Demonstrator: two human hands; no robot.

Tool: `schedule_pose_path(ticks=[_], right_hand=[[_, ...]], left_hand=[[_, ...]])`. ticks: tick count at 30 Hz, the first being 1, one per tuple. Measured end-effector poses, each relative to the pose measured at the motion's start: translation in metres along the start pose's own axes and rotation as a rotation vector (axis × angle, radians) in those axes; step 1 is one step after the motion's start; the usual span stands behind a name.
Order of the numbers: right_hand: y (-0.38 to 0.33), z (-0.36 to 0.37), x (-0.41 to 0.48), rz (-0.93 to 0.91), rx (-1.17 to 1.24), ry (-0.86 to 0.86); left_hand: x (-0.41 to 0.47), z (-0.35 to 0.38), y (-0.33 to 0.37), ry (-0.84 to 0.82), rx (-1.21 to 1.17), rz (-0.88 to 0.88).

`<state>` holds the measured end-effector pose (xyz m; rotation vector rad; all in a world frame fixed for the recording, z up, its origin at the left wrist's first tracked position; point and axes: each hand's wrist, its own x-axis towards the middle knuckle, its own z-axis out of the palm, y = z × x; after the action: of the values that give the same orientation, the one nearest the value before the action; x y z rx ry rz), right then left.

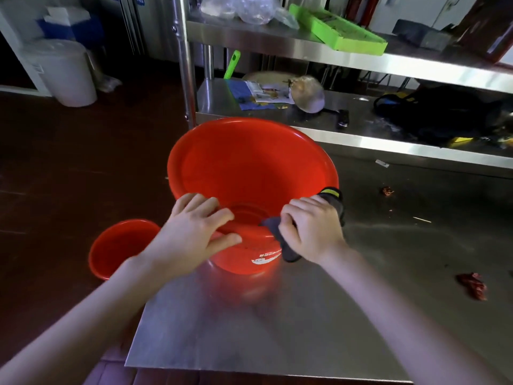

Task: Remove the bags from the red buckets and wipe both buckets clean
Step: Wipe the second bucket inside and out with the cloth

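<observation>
A large red bucket [249,168] stands on the steel table [277,323], empty inside, with white print on its near wall. My left hand [200,232] lies flat over the bucket's near rim, fingers spread and thumb on the outer wall. My right hand [311,229] grips a dark grey cloth [288,252] with a yellow-edged end, pressed against the near right rim. A second, smaller red bucket [116,245] sits on the floor to the left, partly hidden by my left forearm. No bag shows in either bucket.
Red scraps [473,286] lie on the table at right. Behind the bucket a steel shelf [388,140] holds papers, a pan and a dark bag; a green tray [338,29] lies on the upper shelf. A white lidded bin [66,73] stands on the floor at far left.
</observation>
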<state>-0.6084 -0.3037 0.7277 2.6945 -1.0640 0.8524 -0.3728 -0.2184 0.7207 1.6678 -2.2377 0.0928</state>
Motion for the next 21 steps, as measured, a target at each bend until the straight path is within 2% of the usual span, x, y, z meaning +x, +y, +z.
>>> schedule_pose_path(ticks=[4, 7, 9, 13, 16, 19, 21], right_hand=[[0.068, -0.019, 0.014, -0.025, 0.039, -0.19], [0.089, -0.015, 0.02, 0.084, 0.064, -0.207], [0.076, -0.01, 0.017, 0.188, 0.073, -0.125], [0.0, 0.007, 0.001, 0.235, -0.12, 0.07], [-0.054, 0.017, -0.002, 0.247, -0.162, 0.043], [-0.059, 0.011, -0.004, 0.16, -0.127, -0.02], [-0.053, -0.001, -0.008, 0.062, -0.071, -0.153]], left_hand=[[0.0, -0.01, -0.048, -0.059, 0.032, 0.047], [0.006, -0.006, -0.049, -0.064, 0.038, 0.047], [0.006, -0.004, -0.042, -0.055, 0.061, 0.024], [0.002, 0.005, 0.002, 0.014, 0.135, -0.056], [-0.004, 0.016, 0.039, 0.059, 0.113, -0.099], [-0.009, 0.009, 0.023, 0.084, -0.121, -0.089], [-0.006, -0.002, 0.0, 0.121, -0.277, -0.194]])
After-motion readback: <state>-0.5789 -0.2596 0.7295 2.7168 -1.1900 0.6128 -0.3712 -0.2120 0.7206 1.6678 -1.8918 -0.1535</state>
